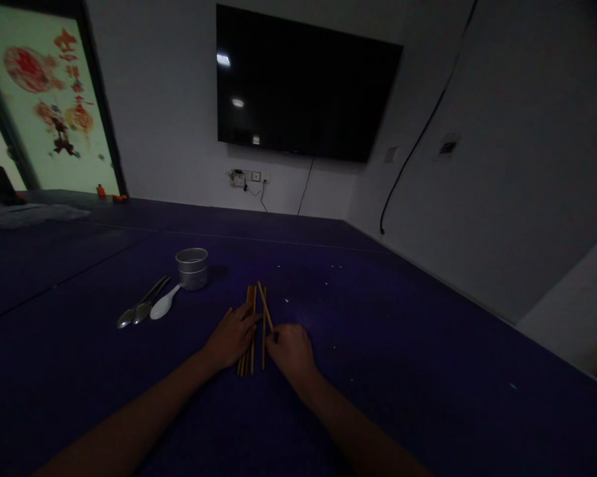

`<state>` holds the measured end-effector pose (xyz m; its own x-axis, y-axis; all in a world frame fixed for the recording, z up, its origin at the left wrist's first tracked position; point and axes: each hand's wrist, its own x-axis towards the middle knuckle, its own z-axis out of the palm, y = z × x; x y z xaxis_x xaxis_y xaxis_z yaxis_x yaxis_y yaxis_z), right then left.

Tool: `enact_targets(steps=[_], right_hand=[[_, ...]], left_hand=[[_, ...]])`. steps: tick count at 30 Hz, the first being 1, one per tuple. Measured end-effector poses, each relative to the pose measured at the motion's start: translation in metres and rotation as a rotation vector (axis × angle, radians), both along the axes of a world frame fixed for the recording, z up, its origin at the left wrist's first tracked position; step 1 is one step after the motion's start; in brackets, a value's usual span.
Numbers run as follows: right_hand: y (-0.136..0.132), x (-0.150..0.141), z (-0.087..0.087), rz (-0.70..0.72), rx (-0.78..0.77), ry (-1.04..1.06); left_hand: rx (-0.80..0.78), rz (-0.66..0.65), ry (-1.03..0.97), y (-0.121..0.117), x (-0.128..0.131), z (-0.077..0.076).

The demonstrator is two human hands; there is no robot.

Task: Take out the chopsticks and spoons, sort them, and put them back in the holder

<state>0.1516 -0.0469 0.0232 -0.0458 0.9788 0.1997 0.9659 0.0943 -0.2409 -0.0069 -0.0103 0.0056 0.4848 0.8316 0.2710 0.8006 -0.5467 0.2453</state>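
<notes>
Several wooden chopsticks (246, 361) lie side by side on the dark blue table, pointing away from me. My left hand (233, 336) rests over this bundle with its fingers stretched out flat. Just right of the bundle, a single chopstick (264, 354) lies apart. My right hand (292, 350) is closed, pinching the near end of another chopstick (264, 303), which slants to the left and crosses over the single one near its far end. The fingertips of my right hand are partly hidden.
Left of my hands stands a metal cup (193, 270). Beside it lie a white spoon (163, 305) and two metal spoons (142, 313). Small white scraps (287, 301) dot the table (402, 344). Clear plastic (30, 213) lies far left; a television (303, 79) hangs on the wall.
</notes>
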Motion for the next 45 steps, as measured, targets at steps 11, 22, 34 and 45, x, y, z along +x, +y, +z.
enact_targets(steps=[11,22,34,45], right_hand=[[-0.0016,0.0004,0.0002,0.023,0.025,0.027],[-0.0052,-0.0010,0.0026,0.133,0.081,0.066],[-0.0057,0.0011,0.0041,0.134,0.032,0.005],[-0.0060,-0.0022,0.0059,0.096,0.027,-0.014]], left_hand=[[-0.006,0.008,0.014,0.0007,0.0007,-0.0003],[0.022,-0.001,-0.025,0.0011,-0.0005,-0.0031],[0.016,-0.001,0.006,0.0020,-0.0009,-0.0029],[0.036,-0.001,0.003,0.0029,-0.0014,-0.0051]])
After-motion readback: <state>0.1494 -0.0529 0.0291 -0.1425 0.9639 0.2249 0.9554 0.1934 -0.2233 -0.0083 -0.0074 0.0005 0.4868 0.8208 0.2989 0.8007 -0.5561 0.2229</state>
